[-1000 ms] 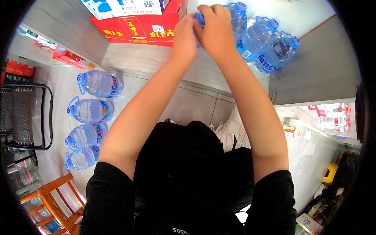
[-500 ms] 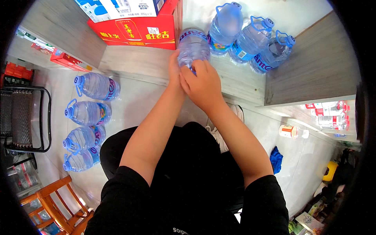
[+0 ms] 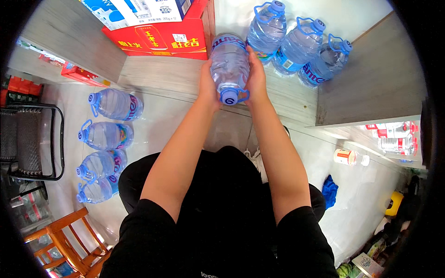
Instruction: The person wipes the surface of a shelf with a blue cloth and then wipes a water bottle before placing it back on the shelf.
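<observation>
A large clear water bottle (image 3: pixel 229 67) with a blue cap and carry loop stands at the front of the shelf, its cap toward me. My left hand (image 3: pixel 209 84) presses along its left side and my right hand (image 3: pixel 257 78) wraps its right side, so it is gripped between both palms. Some fingertips are hidden behind the bottle. Just right of it on the shelf are three more such bottles: the nearest one (image 3: pixel 266 32), a middle one (image 3: pixel 297 48) and an outer one (image 3: pixel 324 62).
Left of the held bottle sits a red carton (image 3: pixel 160 39) with a white-and-blue box (image 3: pixel 139 11) on top. Several water bottles (image 3: pixel 113 104) line the floor at left, near a black chair (image 3: pixel 32 141) and wooden chair (image 3: pixel 69 241). A small bottle (image 3: pixel 350 157) and blue cloth (image 3: pixel 329 192) lie at right.
My right hand has moved from over the bottle's top to its right side, uncovering the cap and loop. My left hand still holds the left side.
</observation>
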{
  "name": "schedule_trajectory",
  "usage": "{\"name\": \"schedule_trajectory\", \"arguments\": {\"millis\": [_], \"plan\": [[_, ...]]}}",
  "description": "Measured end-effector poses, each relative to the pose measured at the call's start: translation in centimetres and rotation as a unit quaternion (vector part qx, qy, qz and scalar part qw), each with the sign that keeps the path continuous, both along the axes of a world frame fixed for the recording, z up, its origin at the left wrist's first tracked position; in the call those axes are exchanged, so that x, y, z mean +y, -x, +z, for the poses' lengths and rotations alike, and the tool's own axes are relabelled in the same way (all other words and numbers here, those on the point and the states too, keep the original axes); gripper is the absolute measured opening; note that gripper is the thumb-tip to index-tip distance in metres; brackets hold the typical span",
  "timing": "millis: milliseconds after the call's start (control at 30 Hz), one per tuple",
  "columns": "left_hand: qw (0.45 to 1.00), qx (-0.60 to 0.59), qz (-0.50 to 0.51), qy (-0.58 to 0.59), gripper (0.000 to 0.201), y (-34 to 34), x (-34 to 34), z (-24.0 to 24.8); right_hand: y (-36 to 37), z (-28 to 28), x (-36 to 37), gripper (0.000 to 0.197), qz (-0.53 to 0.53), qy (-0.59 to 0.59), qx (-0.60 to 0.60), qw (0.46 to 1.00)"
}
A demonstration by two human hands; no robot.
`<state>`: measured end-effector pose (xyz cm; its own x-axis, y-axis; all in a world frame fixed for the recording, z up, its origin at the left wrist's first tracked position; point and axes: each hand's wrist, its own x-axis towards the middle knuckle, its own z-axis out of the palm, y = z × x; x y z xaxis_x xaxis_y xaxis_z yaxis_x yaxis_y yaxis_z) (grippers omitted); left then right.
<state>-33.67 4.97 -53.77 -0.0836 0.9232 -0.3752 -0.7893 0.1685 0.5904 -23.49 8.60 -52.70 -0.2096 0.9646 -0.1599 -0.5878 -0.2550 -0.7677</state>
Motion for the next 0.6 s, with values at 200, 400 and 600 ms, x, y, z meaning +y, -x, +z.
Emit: {"name": "schedule_trajectory", "arguments": {"millis": [200, 400, 600], "plan": [[0.954, 0.295, 0.056, -0.015, 0.071, 0.2, 0.2, -1.3, 0.1, -3.1, 0.4, 0.063, 0.041, 0.02, 0.053, 0.998], [0.958, 0.274, 0.074, -0.051, 0.073, -0.5, -0.8, 1.3, -1.1, 0.5, -1.0, 0.067, 0.082, -0.01, -0.054, 0.995], [0.961, 0.251, 0.068, -0.092, 0.077, -0.4, -4.2, 2.9, -1.7, 6.1, -5.8, 0.069, 0.093, -0.019, -0.099, 0.991]]}}
